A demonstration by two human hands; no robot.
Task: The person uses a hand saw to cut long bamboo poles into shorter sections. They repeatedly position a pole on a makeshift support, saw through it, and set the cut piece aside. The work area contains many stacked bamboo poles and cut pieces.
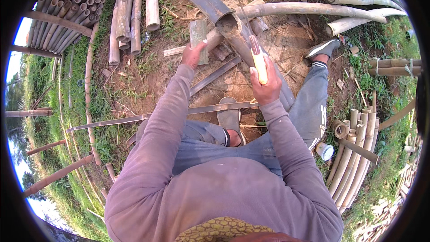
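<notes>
Hands (193,54) (264,83) grip bamboo slat (198,33), knife (259,62); poles (309,9) around.

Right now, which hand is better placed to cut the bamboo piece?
Probably the right hand: it grips the yellow-handled knife, whose blade points toward the bamboo piece that the left hand steadies.

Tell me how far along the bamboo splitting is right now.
Done, it seems: flat split strips already lie across the ground by the feet. In hand: the right hand grips a yellow-handled knife with its blade at the end of a thick bamboo section, while the left hand holds a short bamboo piece. Left: whole bamboo poles lie uncut behind.
</notes>
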